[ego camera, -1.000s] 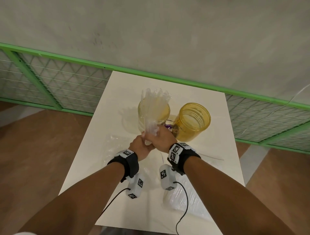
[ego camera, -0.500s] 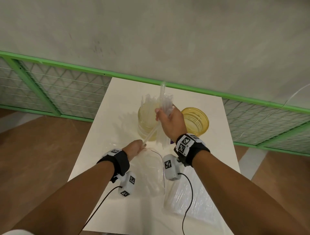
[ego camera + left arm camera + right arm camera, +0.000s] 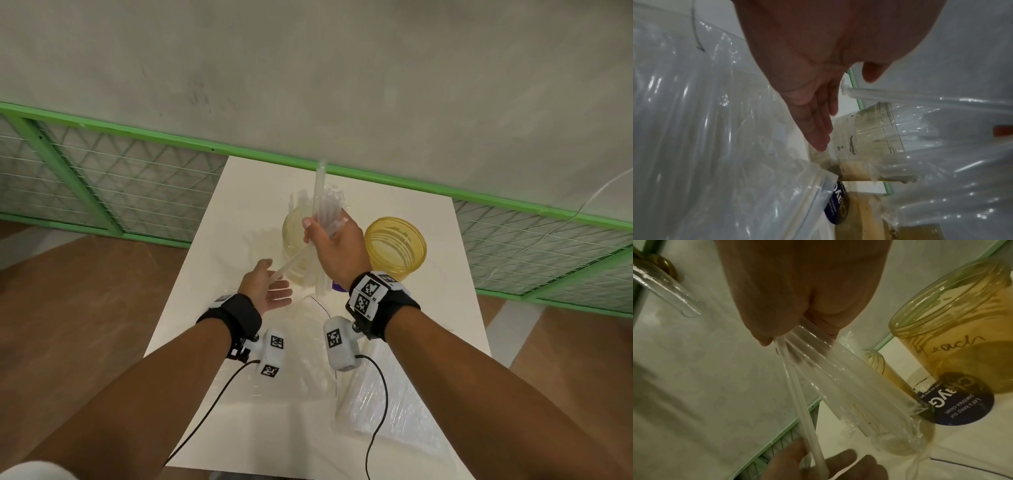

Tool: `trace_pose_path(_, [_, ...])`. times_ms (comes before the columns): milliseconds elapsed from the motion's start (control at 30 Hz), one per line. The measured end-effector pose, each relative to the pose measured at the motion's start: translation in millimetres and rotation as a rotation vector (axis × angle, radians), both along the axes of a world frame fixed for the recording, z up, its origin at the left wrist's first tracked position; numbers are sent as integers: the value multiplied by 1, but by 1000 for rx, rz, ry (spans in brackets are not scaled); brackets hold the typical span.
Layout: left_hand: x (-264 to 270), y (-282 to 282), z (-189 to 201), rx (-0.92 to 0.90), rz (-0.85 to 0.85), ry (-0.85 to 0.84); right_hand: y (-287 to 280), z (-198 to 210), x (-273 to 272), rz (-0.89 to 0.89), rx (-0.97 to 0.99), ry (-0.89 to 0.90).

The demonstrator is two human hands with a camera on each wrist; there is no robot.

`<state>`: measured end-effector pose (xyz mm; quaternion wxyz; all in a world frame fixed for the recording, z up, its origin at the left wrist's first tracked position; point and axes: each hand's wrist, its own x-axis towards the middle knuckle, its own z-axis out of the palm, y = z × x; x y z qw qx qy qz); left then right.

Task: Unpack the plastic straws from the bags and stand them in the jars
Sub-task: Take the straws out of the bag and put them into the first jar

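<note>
My right hand grips a bundle of clear straws upright above the left jar, which holds several straws. In the right wrist view the bundle fans out below my right hand. One long straw slants down from the bundle to my left hand, which is spread with straight fingers and grips nothing. The left wrist view shows that straw's end beside the thumb of my left hand. The right jar is amber and stands empty.
An opened clear bag lies on the white table under my wrists. A full bag of straws lies at the front right. A dark round label sits between the jars. A green mesh fence runs behind the table.
My right hand has pulled the straw bundle out of the bag and raised it over the left jar. My left hand let go, dropped lower left and spread its fingers.
</note>
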<state>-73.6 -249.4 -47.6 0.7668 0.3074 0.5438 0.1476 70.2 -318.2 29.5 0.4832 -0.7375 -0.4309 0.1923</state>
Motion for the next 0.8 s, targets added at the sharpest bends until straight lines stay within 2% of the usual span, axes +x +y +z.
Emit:
trace_pose_path(67, [2, -5, 3, 1, -146, -13, 2, 1, -7, 5, 0, -12])
trace_pose_path(133, [6, -12, 7, -15, -202, -77, 6, 3, -15, -13, 14, 13])
trace_pose_path(333, [15, -19, 16, -20, -83, -272, 8, 15, -38, -87, 23, 193])
trace_pose_path(433, [16, -19, 20, 32, -100, -227, -3, 12, -42, -104, -26, 273])
trace_pose_path(500, [16, -23, 25, 44, -146, -211, -9, 7, -43, -66, -91, 277])
trace_pose_path(633, [15, -28, 22, 48, -191, -301, -18, -2, -43, 3, -219, 207])
trace_pose_path(700, [16, -25, 13, 44, -148, -246, -24, 0, -38, 55, -211, 218])
trace_pose_path(800, [14, -21, 1, 49, -36, -75, -29, -9, -24, 114, -254, 200])
